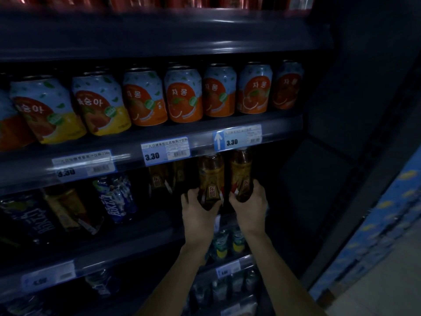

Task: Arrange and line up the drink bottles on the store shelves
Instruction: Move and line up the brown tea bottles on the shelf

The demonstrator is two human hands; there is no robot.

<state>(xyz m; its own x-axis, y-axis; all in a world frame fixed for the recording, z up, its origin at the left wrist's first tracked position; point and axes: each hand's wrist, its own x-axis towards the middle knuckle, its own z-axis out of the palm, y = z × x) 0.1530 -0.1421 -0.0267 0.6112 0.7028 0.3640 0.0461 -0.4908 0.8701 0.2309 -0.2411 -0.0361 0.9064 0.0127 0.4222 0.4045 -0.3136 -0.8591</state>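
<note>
From my head camera, I looked down at a dim store shelf unit and both my arms reached in toward the middle shelf (136,226). My left hand (198,210) was wrapped around the lower part of an amber drink bottle (210,176), fingers curled on its left side and thumb across the front near the label, so the bottle rose straight up out of my grip. My right hand (249,206) was closed the same way on a second amber bottle (241,172), which stood just beside the first, the two nearly touching, with my thumb on its left and my fingers curled over its right side. Both bottles sat at the right end of that shelf, their caps hidden behind the price rail (159,147) above. Whether their bases rested on the shelf or hung just above it I could not tell, since my hands covered them. More of the same amber bottles (159,176) stood farther back to the left of my left hand, and a blue and white bottle (118,197) leaned beyond those. On the shelf above, a row of juice cans (182,94) stood side by side, over price tags (165,150) reading 3.30.
</note>
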